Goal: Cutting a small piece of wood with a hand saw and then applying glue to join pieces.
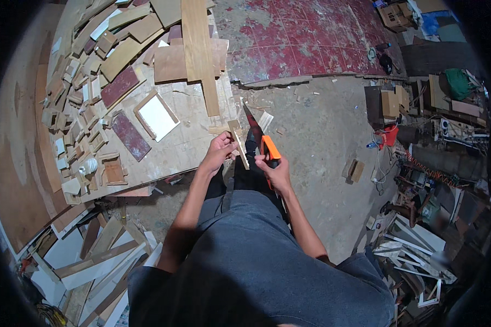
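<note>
At left, the surface carries scattered wood offcuts and a shallow frame with a white panel, the frame lying toward ten o'clock from the left hand; the left hand has thumb and fingers pinching the wooden strip from its left side, near mid-length; the strip is held in front of the body, close by the surface's right-hand corner, its long axis running from eleven to five o'clock; whether anything supports it from beneath cannot be told.

Just right of the strip is the saw, its blade pointing to eleven o'clock and its orange handle toward five; blade and strip thus stand nearly parallel, and on assessment that shallow angle is the governing relation; contact between them cannot be confirmed.

At right, the right hand has its fingers closed about the handle, the grip partly hidden; from these fingers the strip lies toward ten o'clock, near; the left hand is nearer, being in contact.
</note>
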A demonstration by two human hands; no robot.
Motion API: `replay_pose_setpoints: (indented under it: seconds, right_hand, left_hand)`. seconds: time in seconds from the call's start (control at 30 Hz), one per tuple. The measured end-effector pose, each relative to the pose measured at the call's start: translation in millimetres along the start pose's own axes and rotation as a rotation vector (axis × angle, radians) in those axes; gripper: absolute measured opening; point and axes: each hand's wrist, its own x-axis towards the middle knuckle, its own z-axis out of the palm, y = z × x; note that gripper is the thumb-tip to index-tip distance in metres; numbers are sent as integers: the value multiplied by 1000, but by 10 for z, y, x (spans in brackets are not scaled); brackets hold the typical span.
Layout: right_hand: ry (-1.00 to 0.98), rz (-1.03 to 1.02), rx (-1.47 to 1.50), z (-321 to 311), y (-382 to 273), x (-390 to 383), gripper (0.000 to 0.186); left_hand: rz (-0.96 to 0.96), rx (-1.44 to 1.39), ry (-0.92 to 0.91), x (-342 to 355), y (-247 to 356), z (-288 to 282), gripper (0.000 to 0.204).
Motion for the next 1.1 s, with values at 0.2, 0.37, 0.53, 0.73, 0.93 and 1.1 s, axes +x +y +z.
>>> replay_pose_setpoints:
  seconds: [0.2,0.37,0.53,0.73,0.93,1.1]
  right_hand:
    - [-119,-8,145,40,-163,137,31]
    - [-95,-80,-60,5,-7,282,31]
    - [-56,-47,-159,-15,20,326,25]
    - [-23,-196,-310,-142,178,440,28]
    - [52,-47,-296,-273,-63,306,32]
    - [45,-125,-210,-326,-120,177,30]
  left_hand:
    - [110,39,61,49,-94,230,13]
    - [170,120,134,126,-168,410,14]
    - [264,314,222,162,-169,484,19]
    - [238,508,159,304,-42,316,14]
    - [274,550,316,426,-126,120,17]
    - [279,539,386,586,-257,104,13]
